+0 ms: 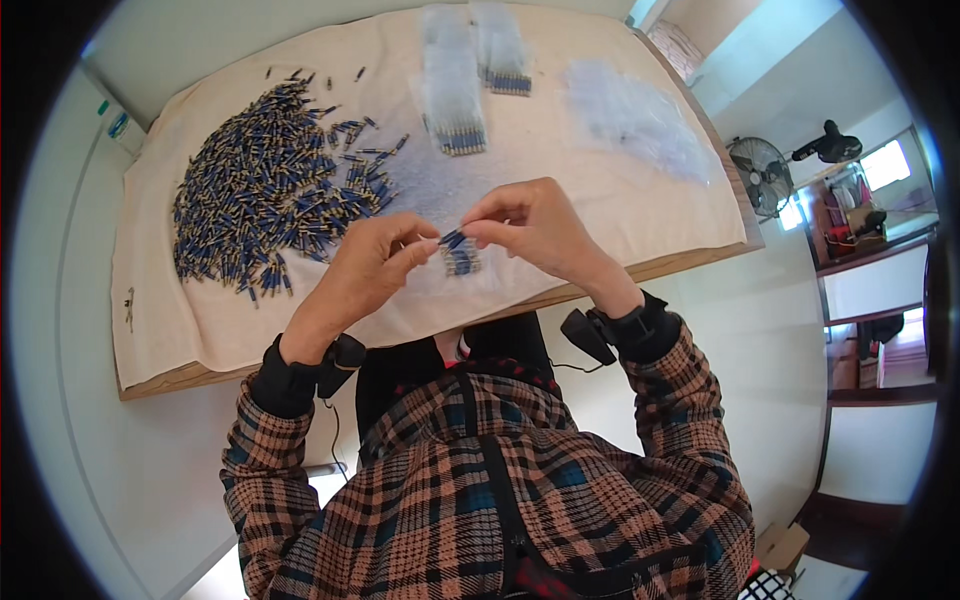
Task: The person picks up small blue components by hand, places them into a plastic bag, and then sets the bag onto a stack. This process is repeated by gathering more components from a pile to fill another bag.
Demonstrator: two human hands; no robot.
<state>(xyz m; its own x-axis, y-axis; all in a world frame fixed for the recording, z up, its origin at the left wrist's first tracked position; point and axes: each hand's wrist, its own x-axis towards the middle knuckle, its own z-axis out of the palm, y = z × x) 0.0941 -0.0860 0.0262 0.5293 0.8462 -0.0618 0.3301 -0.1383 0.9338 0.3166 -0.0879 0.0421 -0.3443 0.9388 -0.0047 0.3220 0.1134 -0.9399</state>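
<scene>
Close to the table's near edge, my left hand and my right hand come together, each with thumb and fingers pinched. Between their fingertips are small blue-and-brass cylindrical pieces; how many each hand grips is too small to tell. Just under the fingertips lies a short row of the same pieces, partly covered by the hands. Left of my left hand spreads a large heap of these loose pieces, with stray ones along its border.
Beyond my hands lie two clear plastic bags, a nearer one and a farther one, each with a row of pieces at its near end. More clear bags lie at right on the cream cloth. A fan stands past the table's right edge.
</scene>
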